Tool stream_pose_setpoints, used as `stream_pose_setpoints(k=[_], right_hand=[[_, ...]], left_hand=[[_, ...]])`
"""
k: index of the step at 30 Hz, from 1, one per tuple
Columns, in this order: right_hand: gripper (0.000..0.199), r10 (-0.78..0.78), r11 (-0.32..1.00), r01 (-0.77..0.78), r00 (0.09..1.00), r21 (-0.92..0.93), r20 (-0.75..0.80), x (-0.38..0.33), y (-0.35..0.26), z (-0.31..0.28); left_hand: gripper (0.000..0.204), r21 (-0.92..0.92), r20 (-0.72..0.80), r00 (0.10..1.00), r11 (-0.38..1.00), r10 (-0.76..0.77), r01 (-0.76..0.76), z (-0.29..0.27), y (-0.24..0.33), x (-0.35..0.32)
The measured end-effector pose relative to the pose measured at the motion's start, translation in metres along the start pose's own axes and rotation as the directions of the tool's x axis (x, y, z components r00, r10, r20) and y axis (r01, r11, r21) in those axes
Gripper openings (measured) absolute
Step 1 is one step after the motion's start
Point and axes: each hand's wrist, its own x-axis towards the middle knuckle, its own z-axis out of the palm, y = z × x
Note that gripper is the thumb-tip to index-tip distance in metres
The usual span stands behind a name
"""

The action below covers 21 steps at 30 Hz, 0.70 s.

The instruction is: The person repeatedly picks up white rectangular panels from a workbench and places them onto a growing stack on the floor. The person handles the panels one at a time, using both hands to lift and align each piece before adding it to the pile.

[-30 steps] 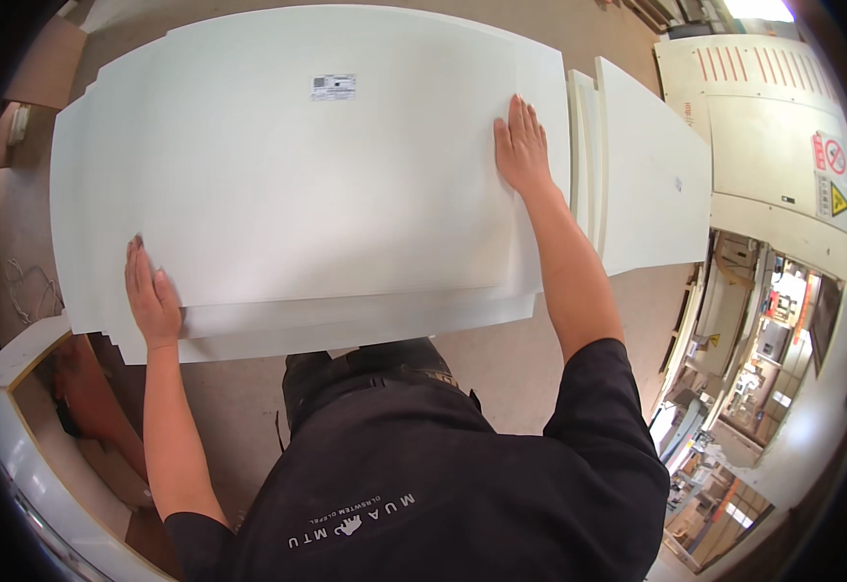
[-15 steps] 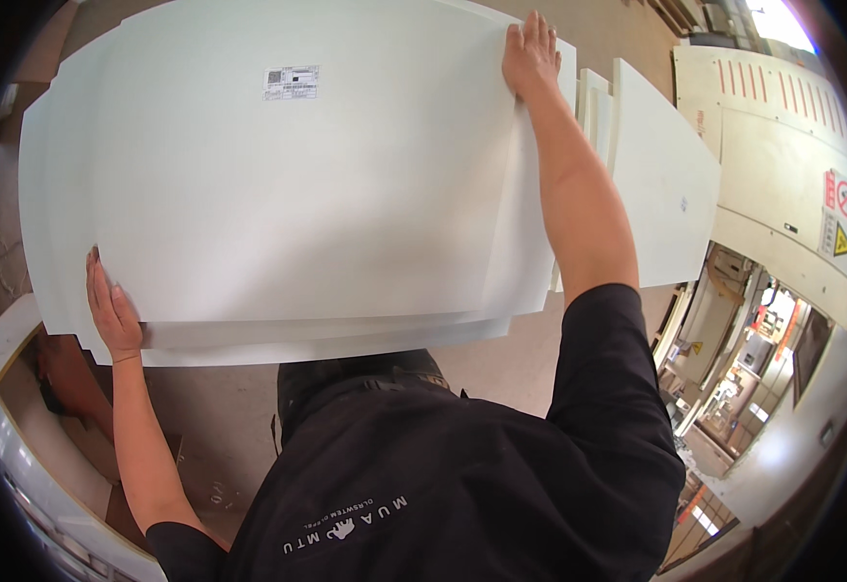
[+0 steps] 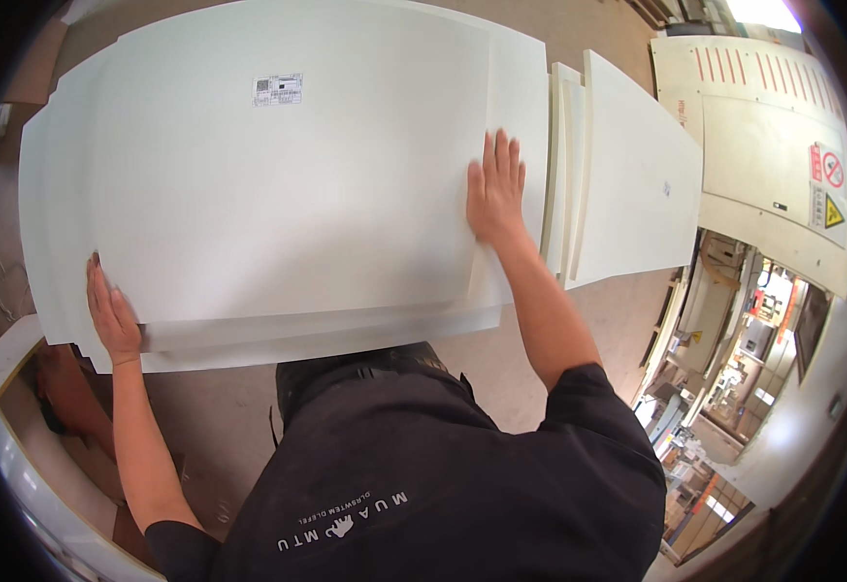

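A large white panel [image 3: 297, 194] with a small printed label [image 3: 278, 89] tops a stack of similar panels whose edges stick out around it. My left hand [image 3: 113, 315] lies at the top panel's near left corner, fingers stretched out and pointing away from me. At the right side my right hand [image 3: 497, 189] rests flat along the top panel's right edge, its fingers straight and slightly apart. Neither hand is wrapped round anything. Under the top panel, a lower white panel [image 3: 346, 341] shows along the near side.
More white panels [image 3: 637, 175] stand stacked just right of the main pile. Beyond them is a cream machine cabinet [image 3: 763, 145] with warning signs. A white curved-looking edge [image 3: 6, 359] and brown boards [image 3: 74, 388] lie at the lower left. Bare floor [image 3: 530, 359] shows near my legs.
My right hand has slid toward me along the panel's right edge, from its far corner to about mid-length. My left hand stays at the near left corner.
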Motion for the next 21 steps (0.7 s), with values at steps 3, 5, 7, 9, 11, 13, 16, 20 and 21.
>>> stream_pose_setpoints(k=[3, 5, 7, 9, 11, 13, 16, 20, 21], right_hand=[[0.056, 0.036, 0.999, -0.036, 0.996, 0.000, -0.082, 0.071, 0.010, 0.008], [0.056, 0.024, 0.999, -0.026, 0.994, -0.020, -0.106, 0.113, 0.015, 0.007], [0.056, 0.084, 0.995, -0.089, 0.993, -0.052, -0.078, 0.156, 0.013, 0.000], [0.056, 0.155, 0.988, -0.156, 0.985, -0.006, -0.073, 0.190, 0.008, -0.008], [0.056, 0.222, 0.975, -0.222, 0.974, 0.008, -0.053, 0.214, 0.002, -0.014], [0.055, 0.271, 0.962, -0.271, 0.962, -0.013, -0.025, 0.227, -0.002, -0.015], [0.055, 0.271, 0.962, -0.270, 0.960, 0.031, -0.072, 0.216, -0.001, -0.010], [0.054, 0.248, 0.968, -0.250, 0.962, -0.009, -0.114, 0.148, 0.004, -0.001], [0.054, 0.248, 0.966, -0.253, 0.964, -0.045, -0.101, 0.123, 0.006, -0.001]], left_hand=[[0.044, -0.001, -0.002, 1.000, 1.000, 0.015, -0.015, 0.001, -0.002, 0.000], [0.044, -0.009, -0.003, 1.000, 1.000, 0.026, -0.026, 0.001, -0.003, 0.001], [0.044, -0.027, -0.020, 0.999, 0.998, 0.049, -0.050, 0.002, -0.004, 0.001], [0.044, -0.020, -0.007, 0.999, 0.999, 0.033, -0.033, 0.003, -0.004, 0.002], [0.044, -0.011, -0.008, 1.000, 1.000, 0.028, -0.028, 0.002, -0.003, 0.001], [0.044, -0.015, -0.007, 1.000, 1.000, 0.021, -0.021, 0.002, -0.003, 0.000], [0.044, -0.026, 0.007, 1.000, 1.000, -0.011, 0.011, 0.001, -0.002, -0.001], [0.044, -0.023, -0.013, 1.000, 1.000, 0.012, -0.013, 0.001, 0.001, 0.003], [0.044, -0.019, -0.017, 1.000, 1.000, 0.017, -0.018, 0.002, 0.001, 0.004]])
